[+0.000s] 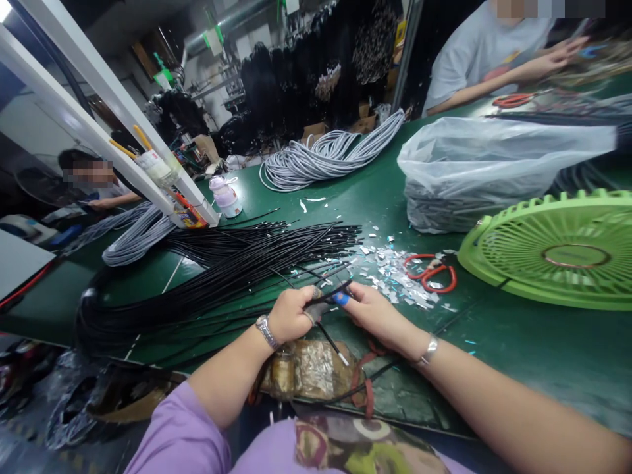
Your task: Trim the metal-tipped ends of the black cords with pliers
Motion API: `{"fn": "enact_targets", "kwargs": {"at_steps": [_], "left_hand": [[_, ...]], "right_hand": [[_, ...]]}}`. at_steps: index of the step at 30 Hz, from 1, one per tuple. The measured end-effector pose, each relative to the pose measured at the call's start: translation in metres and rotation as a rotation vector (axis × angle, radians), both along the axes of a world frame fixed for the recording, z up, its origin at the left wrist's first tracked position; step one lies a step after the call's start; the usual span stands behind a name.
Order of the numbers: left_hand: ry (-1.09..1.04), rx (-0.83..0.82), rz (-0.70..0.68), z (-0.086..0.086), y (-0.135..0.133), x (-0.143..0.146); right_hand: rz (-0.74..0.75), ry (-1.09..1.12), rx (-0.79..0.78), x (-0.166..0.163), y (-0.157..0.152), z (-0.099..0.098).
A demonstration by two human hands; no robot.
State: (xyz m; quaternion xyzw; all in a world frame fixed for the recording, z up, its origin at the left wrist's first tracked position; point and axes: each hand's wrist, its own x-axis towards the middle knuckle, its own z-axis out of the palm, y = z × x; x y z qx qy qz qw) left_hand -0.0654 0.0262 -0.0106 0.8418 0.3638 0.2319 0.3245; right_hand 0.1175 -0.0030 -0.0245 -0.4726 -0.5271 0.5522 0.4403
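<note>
My left hand [292,315], with a metal watch on its wrist, is closed around a black cable [336,288] in front of me. The fingers of my right hand [369,309] pinch the same cable a little further right; blue tape wraps one fingertip. Below my left hand hangs a black cable end with a white tip [342,358]. A large bundle of black cables [212,289] lies to the left, its stripped ends pointing right. Scraps of foil [395,276] and red-handled scissors [430,273] lie beyond my right hand.
A green fan [557,253] and a clear plastic bag [444,191] stand at the right. Coiled grey cable [320,161] lies at the back, near a lilac bottle [226,197]. A taped block [316,372] sits at the table's near edge. Two co-workers sit across and to the left.
</note>
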Motion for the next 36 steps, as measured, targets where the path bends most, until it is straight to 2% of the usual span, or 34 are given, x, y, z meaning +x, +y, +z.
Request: {"fn": "enact_targets", "kwargs": {"at_steps": [5, 11, 15, 17, 23, 27, 36], "left_hand": [[-0.002, -0.144, -0.058, -0.001, 0.002, 0.002], [-0.045, -0.24, -0.045, 0.002, 0.002, 0.004], [-0.122, -0.407, 0.063, 0.002, 0.007, 0.001], [-0.162, -0.474, 0.1, 0.002, 0.009, 0.0], [-0.149, -0.51, 0.044, 0.004, 0.007, 0.001], [-0.106, -0.536, -0.015, 0.003, 0.004, 0.001], [-0.059, -0.494, -0.095, 0.007, 0.0, 0.004]], "right_hand": [[0.062, -0.207, 0.156, 0.007, 0.006, -0.004], [0.004, -0.366, 0.159, 0.016, 0.009, -0.005], [-0.144, -0.292, 0.12, 0.029, 0.013, -0.004], [-0.154, -0.208, 0.089, 0.031, 0.013, -0.003], [0.095, -0.276, 0.191, 0.01, 0.002, 0.0], [0.216, -0.281, 0.194, 0.01, 0.001, 0.003], [0.337, -0.18, 0.005, 0.023, 0.002, 0.015]]}}
